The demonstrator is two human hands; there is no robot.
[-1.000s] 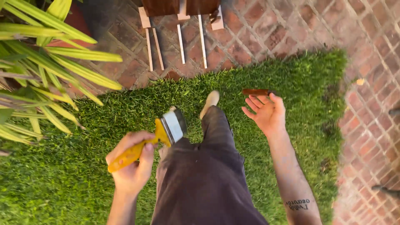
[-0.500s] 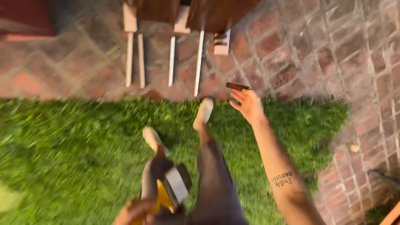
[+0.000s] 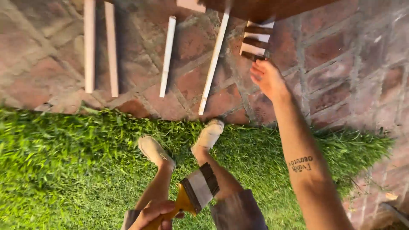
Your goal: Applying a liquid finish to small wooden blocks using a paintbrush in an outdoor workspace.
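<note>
Reaching toward one o'clock, the right hand (image 3: 266, 79) spreads open at stained wood pieces (image 3: 255, 42), nothing grasped yet, while the left hand (image 3: 154, 214) grips a yellow-handled brush (image 3: 194, 194); pale slats (image 3: 167, 55) lie unstained.

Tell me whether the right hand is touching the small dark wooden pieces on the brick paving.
Touching. The head view shows the right hand with its fingertips on the lowest of the small dark wooden pieces, no gap between them.
</note>
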